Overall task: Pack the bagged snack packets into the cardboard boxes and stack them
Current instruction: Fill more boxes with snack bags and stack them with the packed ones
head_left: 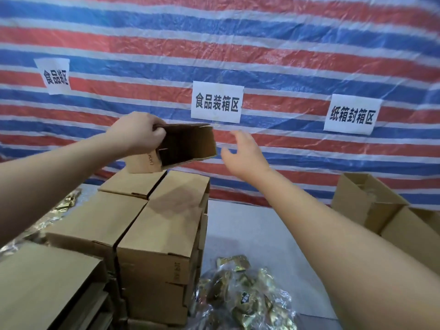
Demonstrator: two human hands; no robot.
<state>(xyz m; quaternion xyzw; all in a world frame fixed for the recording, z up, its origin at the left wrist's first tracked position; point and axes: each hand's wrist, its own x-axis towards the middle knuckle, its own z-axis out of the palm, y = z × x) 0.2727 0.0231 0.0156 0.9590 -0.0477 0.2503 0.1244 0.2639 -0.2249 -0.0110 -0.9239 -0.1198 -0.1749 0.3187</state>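
**Stock at hand: one open box raised, stacks and packets below**

- Your left hand (137, 134): fingers curled over the top edge of an empty cardboard box (188, 145), gripping it. You hold the box in the air at about 11 o'clock from centre, tipped so its open mouth faces you, above the far end of the stack.
- Your right hand (242, 154): fingers spread and relaxed, holding nothing, just beside the box's right wall at its 3 o'clock, not touching it.
- Stacked closed boxes (157, 232): several, set side by side and in layers, at 7 to 8 o'clock on the grey tabletop (250, 229).
- Bagged snack packets (247, 298): gold packets in clear bags, lying on the tabletop at 6 o'clock, just beside the stack's right face. More packets (64, 206) at 9 o'clock, left of the stack.
- Open boxes (371, 203): at 3 to 4 o'clock, well apart from the stack.
- Striped tarpaulin (238, 44): backdrop, carrying three paper signs (217, 101).
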